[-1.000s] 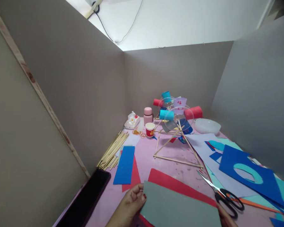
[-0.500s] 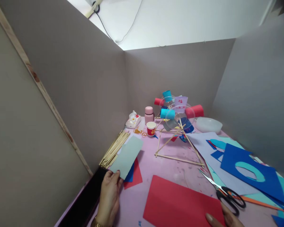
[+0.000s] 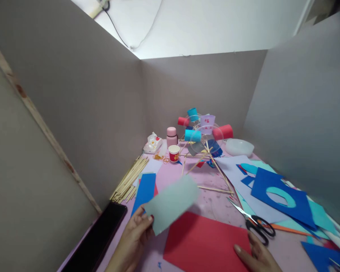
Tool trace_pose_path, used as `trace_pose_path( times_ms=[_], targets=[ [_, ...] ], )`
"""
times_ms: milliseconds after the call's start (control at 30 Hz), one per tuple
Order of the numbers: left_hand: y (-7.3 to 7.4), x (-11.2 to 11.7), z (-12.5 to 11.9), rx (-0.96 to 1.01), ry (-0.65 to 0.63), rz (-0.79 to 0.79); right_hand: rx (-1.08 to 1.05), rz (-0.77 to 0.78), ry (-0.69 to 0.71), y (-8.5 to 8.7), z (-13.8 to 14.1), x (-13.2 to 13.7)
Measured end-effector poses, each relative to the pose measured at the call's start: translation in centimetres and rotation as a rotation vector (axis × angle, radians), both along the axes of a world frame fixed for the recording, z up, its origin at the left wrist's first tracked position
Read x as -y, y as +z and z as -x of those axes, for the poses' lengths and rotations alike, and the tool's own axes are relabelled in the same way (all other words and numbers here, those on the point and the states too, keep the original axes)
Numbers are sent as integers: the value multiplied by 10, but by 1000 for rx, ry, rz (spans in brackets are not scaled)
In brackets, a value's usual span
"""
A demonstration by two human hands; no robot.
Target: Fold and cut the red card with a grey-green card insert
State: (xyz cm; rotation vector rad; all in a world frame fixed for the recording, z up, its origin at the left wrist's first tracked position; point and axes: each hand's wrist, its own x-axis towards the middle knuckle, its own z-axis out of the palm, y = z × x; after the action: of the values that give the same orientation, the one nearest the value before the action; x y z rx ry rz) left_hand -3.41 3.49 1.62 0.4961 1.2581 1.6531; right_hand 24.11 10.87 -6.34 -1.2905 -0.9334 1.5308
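Left fingers (image 3: 146, 224) pinch a grey sheet (image 3: 172, 204); right fingers (image 3: 243, 255) grip a red sheet (image 3: 204, 241) (neither visibly shaped yet). The stick frame (image 3: 215, 189) beyond appears assembled.

Left panel (image 3: 87, 98), back panel (image 3: 204, 83) and right panel (image 3: 300, 98), all grey, border the stained pink tabletop (image 3: 214, 204). A knotted wooden strip (image 3: 45, 123) slopes along the left. White wall (image 3: 209, 26) above, brightly lit; dark cable (image 3: 115, 28) and pale cable (image 3: 150, 30) visible.
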Motion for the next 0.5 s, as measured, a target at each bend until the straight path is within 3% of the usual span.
trace_pose_path(
  times_ms=[67, 133, 233, 367, 500],
  targets=[
    [-5, 1, -8, -96, -243, 67, -102, 6, 32, 8, 1, 3],
    [-16, 1, -13, -323, -371, 122, -185, 32, 64, 19, 0, 5],
    [-33, 0, -18, -643, -311, 145, -190, 96, 86, 34, -1, 8],
    [-42, 2, -26, -814, -295, 183, -245, 52, 150, 40, -1, 10],
    [-48, 2, -31, -931, -147, 169, -296, -2, 223, 38, 1, 13]
  ],
)
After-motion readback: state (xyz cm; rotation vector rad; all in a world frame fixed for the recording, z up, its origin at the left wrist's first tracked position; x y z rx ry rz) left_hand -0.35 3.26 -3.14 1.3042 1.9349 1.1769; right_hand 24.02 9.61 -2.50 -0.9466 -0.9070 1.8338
